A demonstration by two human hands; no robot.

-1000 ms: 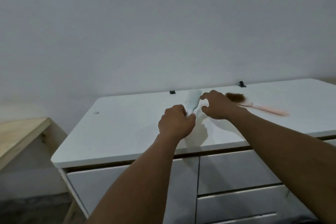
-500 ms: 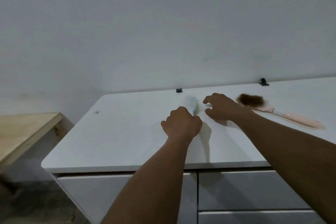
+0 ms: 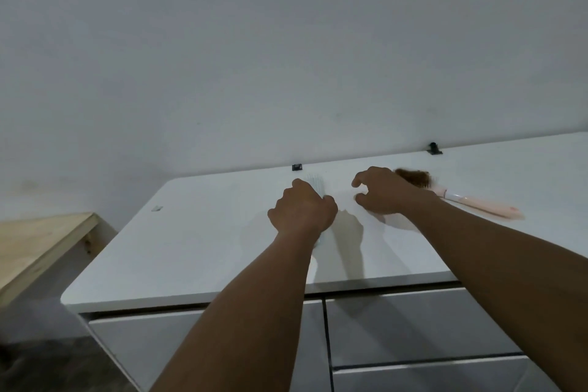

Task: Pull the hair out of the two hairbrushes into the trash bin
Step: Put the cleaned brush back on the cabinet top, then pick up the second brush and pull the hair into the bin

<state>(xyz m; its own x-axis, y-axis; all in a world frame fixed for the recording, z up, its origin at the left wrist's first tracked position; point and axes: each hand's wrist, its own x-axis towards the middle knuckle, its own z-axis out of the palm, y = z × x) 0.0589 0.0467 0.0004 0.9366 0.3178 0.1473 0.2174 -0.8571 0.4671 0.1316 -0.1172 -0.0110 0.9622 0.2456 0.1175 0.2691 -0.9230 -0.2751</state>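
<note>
I see a white bench [image 3: 197, 242] set against a plain pale wall [image 3: 286, 57]; two small black clips [image 3: 297, 167] sit along its back edge, and grey drawer fronts [image 3: 413, 328] run beneath it; a light wooden table [image 3: 35, 245] stands off to the left, lower than the bench. My left hand [image 3: 302, 212] is clenched around the handle of the pale blue hairbrush [image 3: 315, 184], whose head pokes out beyond my knuckles; my right hand [image 3: 383, 191] hangs just beside it, fingers curled and released, grasping nothing. The pink hairbrush [image 3: 477, 204] lies flat on the bench to the right, its head matted with brown hair [image 3: 413, 176]; the trash bin is out of view.
</note>
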